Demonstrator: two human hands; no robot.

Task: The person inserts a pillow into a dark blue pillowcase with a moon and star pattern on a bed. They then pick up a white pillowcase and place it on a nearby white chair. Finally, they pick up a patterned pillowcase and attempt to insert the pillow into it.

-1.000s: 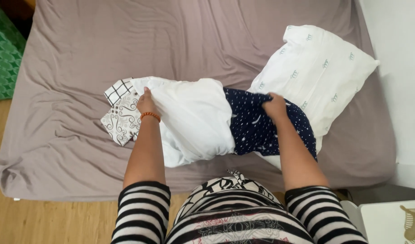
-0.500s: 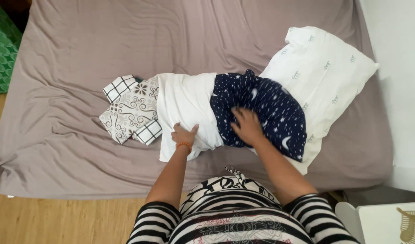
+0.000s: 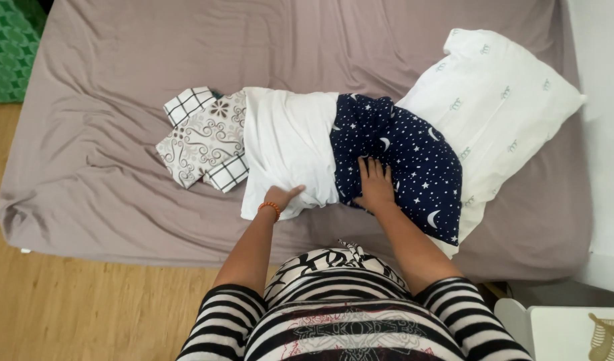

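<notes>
A white cloth [image 3: 287,144] lies folded on the bed, overlapping a navy cloth with stars and moons [image 3: 407,157] to its right. My left hand [image 3: 285,198], with an orange bead bracelet at the wrist, grips the white cloth's near edge. Flat on the navy cloth's near left part rests my right hand [image 3: 374,184], fingers spread. A small folded patterned cloth [image 3: 203,137] with checked corners lies just left of the white cloth.
A white pillow [image 3: 494,107] sits at the right, partly under the navy cloth. The bed has a taupe sheet [image 3: 120,60]. A green mat [image 3: 10,47] lies on the wooden floor at far left; a white stand [image 3: 561,331] is at lower right.
Both hands came toward me, from the cloths' far side to their near edge. The white and navy cloths now lie flatter and more spread out.
</notes>
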